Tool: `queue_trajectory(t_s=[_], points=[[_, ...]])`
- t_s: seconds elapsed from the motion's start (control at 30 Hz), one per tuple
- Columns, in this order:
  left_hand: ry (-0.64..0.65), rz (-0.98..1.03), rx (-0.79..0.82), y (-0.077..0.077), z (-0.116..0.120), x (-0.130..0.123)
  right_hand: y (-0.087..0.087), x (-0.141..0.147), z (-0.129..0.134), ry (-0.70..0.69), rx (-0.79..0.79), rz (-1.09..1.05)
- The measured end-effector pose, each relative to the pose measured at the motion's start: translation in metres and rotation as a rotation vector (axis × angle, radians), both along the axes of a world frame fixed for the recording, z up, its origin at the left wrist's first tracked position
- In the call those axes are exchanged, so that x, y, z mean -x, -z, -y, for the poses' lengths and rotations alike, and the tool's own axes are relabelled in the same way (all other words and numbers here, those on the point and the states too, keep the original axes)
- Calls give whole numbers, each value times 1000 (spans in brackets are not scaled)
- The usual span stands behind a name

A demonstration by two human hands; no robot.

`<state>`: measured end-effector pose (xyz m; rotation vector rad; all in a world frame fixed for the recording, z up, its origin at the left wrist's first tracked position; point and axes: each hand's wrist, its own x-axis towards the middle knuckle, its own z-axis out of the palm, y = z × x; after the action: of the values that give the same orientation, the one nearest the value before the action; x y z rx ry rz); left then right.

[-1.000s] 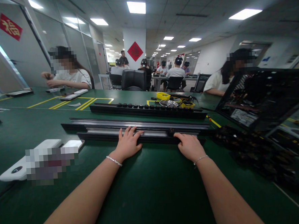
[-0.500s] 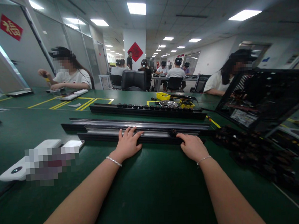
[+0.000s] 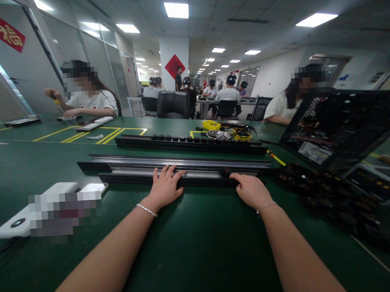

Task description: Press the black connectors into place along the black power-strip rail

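Spread fingers of my left hand (image 3: 166,187) rest on the nearest long black rail (image 3: 130,175), left of its middle. My right hand (image 3: 250,189) is at the right part of this rail, its fingers bent beside a small black part (image 3: 225,172) in the channel; whether they grip it is hard to tell. Just behind lies a second black rail (image 3: 100,161) with a shiny channel. Farther back, a third rail (image 3: 128,141) carries a row of several small black parts (image 3: 181,139).
On the green table (image 3: 201,251), a white power bank (image 3: 18,223) and a phone lie at the left. A heap of small black parts (image 3: 330,199) and a dark open case (image 3: 319,129) are at the right. Yellow trays (image 3: 211,125) stand at the back. People sit across the table.
The whole view has shifted slightly to the left. Both hands keep their places on the rail. In the background, a standing person has moved to the right.
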<state>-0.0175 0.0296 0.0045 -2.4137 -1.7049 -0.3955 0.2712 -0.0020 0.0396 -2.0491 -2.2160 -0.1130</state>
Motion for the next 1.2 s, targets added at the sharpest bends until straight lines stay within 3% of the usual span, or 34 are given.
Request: queue_trajectory(t_s=[0.77, 1.2], points=[[2, 7, 1, 0, 0, 0, -6, -13, 0, 57, 36, 3], [-3, 9, 9, -1, 0, 0, 3, -16, -3, 108, -95, -68]])
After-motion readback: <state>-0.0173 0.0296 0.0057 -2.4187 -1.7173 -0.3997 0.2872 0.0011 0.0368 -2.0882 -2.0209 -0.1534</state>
